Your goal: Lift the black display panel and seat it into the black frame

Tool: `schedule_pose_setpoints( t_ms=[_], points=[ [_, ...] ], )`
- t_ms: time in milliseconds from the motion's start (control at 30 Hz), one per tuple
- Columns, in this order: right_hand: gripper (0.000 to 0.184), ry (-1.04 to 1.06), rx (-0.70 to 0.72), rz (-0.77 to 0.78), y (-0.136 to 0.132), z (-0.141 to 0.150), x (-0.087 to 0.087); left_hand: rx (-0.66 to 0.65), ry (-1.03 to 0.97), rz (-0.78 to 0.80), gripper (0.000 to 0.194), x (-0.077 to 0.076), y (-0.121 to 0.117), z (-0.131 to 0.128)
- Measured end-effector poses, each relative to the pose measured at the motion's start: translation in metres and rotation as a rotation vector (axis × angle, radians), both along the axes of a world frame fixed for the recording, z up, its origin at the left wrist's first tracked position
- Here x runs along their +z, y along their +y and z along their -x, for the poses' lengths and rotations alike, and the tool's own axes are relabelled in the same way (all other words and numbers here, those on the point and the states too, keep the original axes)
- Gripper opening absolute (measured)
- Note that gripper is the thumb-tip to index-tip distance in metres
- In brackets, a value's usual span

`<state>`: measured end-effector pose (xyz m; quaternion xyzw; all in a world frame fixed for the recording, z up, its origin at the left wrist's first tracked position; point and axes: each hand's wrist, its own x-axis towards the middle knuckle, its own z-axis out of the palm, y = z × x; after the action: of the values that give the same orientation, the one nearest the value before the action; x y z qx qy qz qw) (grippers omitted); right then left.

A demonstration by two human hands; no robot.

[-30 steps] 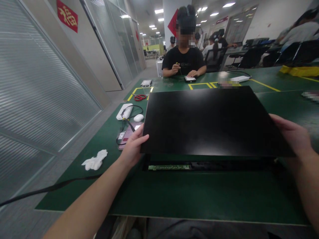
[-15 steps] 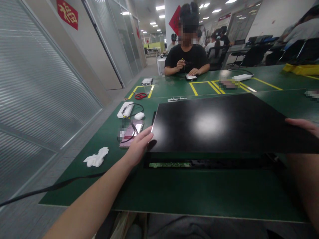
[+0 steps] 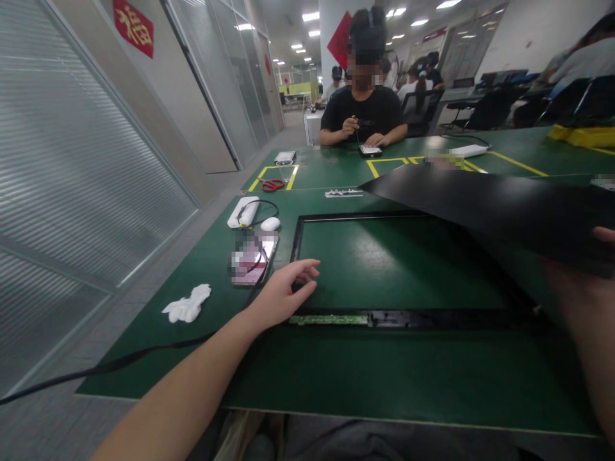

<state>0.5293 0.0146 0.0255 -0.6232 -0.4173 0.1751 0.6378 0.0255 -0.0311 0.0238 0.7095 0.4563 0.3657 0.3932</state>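
Observation:
In my right hand (image 3: 583,272), at the right edge of the view, is a large thin black panel (image 3: 500,202), tilted and raised above the table. Part of that hand is hidden by the panel. My left hand (image 3: 286,288) holds nothing; its fingers are apart and slightly curled over the left side of a black rectangular frame (image 3: 442,318). The frame lies flat on the green table (image 3: 384,378), and a green circuit board strip (image 3: 331,319) sits along its near edge. The panel covers the frame's far right part.
Left of the frame are a phone (image 3: 254,259) with a black cable, a white mouse-like object (image 3: 270,224), a white power strip (image 3: 243,211) and crumpled tissue (image 3: 187,303). Red-handled scissors (image 3: 273,185) lie farther back. Across the table a person (image 3: 364,109) works on a small device (image 3: 369,150).
My left hand has let go of the black panel. The right hand has carried the panel to the right and tilted it, uncovering the black frame beneath.

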Motion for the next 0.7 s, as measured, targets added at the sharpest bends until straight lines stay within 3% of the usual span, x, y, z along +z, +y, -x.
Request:
schedule_pose_setpoints(
  t_ms=[100,167,333,467,533,633,700],
  points=[
    [0.056,0.278,-0.069,-0.110,0.000,0.007,0.009,-0.023,0.115,-0.109,0.035,0.001,-0.002,-0.001],
    [0.053,0.323,-0.106,-0.092,0.000,0.003,0.009,-0.044,0.159,-0.142,0.034,0.002,-0.002,-0.002],
    [0.046,0.410,-0.236,-0.017,0.006,-0.038,-0.007,-0.054,0.163,-0.161,0.033,0.004,-0.001,-0.002],
    [0.023,0.515,-0.324,0.020,0.010,-0.065,-0.016,-0.039,0.158,-0.189,0.031,0.006,0.000,-0.002],
    [0.012,0.576,-0.380,0.021,0.010,-0.063,-0.016,-0.042,0.199,-0.223,0.028,0.007,0.000,-0.002],
    [0.012,0.686,-0.422,-0.018,0.009,-0.045,-0.009,-0.076,0.285,-0.263,0.025,0.007,0.000,-0.001],
    [0.014,0.849,-0.455,-0.136,0.009,-0.031,-0.003,-0.103,0.343,-0.277,0.026,0.005,0.001,0.000]
  ],
)
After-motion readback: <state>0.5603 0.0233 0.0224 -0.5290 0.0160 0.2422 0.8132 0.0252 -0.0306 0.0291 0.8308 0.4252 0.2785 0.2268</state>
